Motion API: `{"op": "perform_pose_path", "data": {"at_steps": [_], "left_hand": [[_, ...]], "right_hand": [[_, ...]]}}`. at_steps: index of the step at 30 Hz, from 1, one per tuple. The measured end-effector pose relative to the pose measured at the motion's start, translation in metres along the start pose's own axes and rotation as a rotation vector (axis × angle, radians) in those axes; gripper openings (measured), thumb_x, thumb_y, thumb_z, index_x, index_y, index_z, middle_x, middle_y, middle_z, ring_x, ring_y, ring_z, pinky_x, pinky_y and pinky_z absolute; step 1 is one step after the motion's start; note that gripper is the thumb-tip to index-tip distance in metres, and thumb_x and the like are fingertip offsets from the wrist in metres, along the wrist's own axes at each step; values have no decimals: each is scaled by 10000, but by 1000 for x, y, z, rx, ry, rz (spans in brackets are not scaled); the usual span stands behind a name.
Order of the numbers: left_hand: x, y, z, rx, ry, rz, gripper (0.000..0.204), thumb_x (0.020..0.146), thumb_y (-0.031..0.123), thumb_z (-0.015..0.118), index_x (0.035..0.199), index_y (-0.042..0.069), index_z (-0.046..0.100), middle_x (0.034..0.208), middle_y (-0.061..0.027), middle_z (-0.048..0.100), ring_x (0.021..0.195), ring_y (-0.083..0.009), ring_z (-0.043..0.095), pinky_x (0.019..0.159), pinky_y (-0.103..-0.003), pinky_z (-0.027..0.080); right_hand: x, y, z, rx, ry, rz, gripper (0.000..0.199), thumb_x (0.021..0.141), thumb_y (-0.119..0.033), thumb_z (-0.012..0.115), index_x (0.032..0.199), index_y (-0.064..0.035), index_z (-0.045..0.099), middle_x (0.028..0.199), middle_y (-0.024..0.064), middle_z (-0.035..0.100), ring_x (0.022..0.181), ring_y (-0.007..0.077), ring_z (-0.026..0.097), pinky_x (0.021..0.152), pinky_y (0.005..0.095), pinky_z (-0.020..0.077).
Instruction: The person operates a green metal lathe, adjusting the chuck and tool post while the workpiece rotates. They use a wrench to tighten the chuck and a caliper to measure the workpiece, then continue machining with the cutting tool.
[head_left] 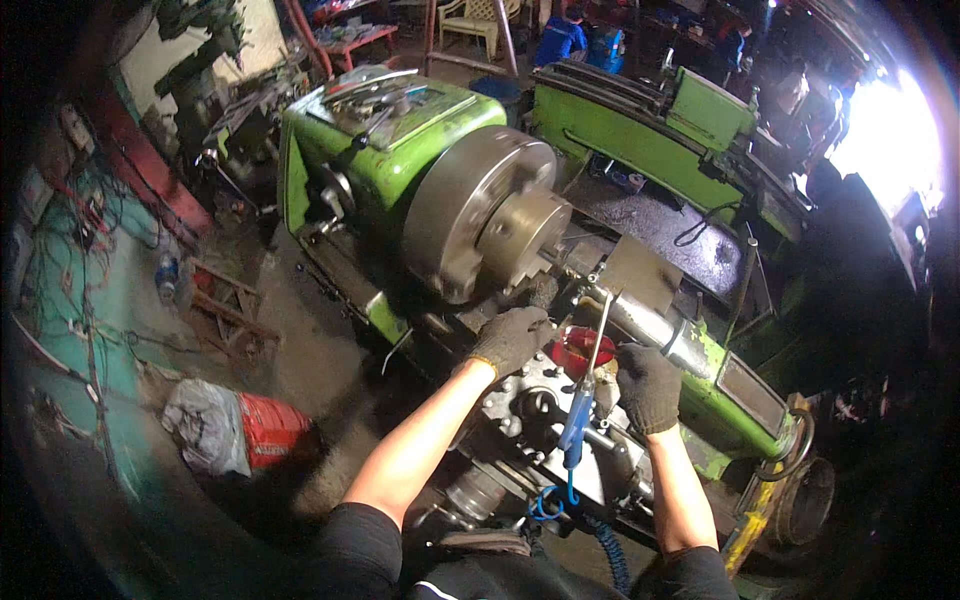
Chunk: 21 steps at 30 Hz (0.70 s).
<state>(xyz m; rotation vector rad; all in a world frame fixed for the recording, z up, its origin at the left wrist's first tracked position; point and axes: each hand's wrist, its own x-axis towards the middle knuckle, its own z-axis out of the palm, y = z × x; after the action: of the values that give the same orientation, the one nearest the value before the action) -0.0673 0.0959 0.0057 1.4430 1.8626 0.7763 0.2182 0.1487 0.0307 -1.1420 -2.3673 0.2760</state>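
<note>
Both my hands wear dark grey knit gloves. My left hand (513, 340) is closed, its fingertips beside the workpiece end of the lathe; what they hold, if anything, is hidden. My right hand (650, 388) is curled closed to the right of a red container (578, 350). A pale, dirty thing (607, 388) shows at its fingers, too unclear to name. Between my hands a blue air blow gun (577, 425) stands with its long thin nozzle pointing up. Below them is the bolted metal tool carriage (545, 385). The large chuck (450, 215) carries a round metal workpiece (525, 235).
The green lathe headstock (380, 150) has tools lying on top. Its green bed (740, 400) runs down to the right. A second green machine (630, 120) stands behind. A red and grey sack (265, 430) lies on the floor at left. Another person (562, 40) in blue is far back.
</note>
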Motion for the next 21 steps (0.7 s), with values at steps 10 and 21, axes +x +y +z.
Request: {"op": "perform_pose_path", "data": {"at_steps": [10,21], "left_hand": [[-89,-5,26,95,371,177,499,1006,346,728,1379,24,653,1334,-286,642,1168,-482,676,1022,-565,546],[-82,-12,35,5,333,163,268,1030,303,689,1093,43,706,1131,-229,695,1071,-444,668,925,-572,543]], "right_hand": [[-10,-5,13,155,140,181,197,977,-131,747,1150,-49,795,1091,190,785,1026,343,773,925,434,592],[-15,32,6,380,181,547,223,1011,-159,756,1132,26,783,1082,126,774,973,210,725,864,359,578]]}}
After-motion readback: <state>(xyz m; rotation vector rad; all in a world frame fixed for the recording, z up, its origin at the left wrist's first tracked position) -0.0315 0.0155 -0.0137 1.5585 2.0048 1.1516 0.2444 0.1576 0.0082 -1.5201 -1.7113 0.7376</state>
